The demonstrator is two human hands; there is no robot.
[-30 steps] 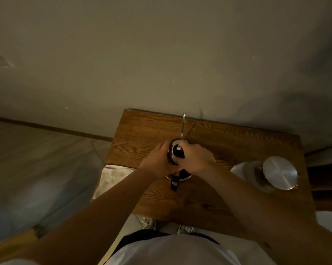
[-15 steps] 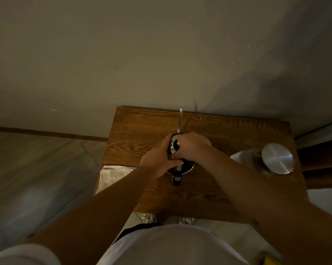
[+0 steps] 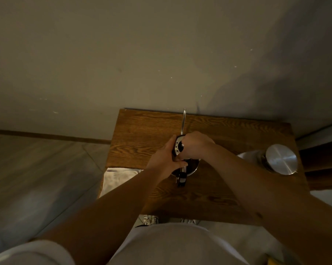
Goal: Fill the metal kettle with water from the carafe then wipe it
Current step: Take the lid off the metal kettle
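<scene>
We see a silver kettle (image 3: 186, 167) with a black handle under our fingers, a brown wood-grained table (image 3: 142, 134) around them, a white cloth (image 3: 119, 178) left of them, a silver-lidded carafe (image 3: 280, 159) right.

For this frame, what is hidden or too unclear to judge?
Head view only:
- Kettle body and opening: covered by the left hand and right hand; water level unknown.
- Lid: whether seated or lifting, unclear under the fingers.
- Carafe: its metal top hides the contents.
- Cloth: partly behind the left forearm, hanging off the table edge.
</scene>
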